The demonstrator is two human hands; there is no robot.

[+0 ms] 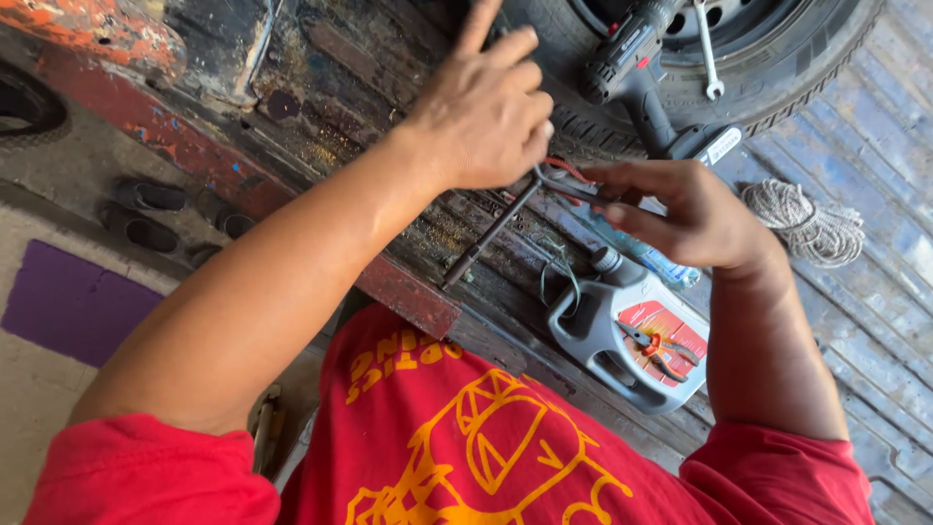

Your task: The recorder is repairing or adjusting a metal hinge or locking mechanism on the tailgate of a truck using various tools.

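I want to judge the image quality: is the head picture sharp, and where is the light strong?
Head view: daylight is even, with no harsh glare; the left hand and right hand look slightly soft; the grey jug is sharp; the tyre curves near the edge.

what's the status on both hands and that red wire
Left hand and right hand both closed on red wire and pliers. Grey jug just below; nothing blocking.

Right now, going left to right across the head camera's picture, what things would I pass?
Purple mat → dark sandals → left hand → grey oil jug → right hand → coil of rope.
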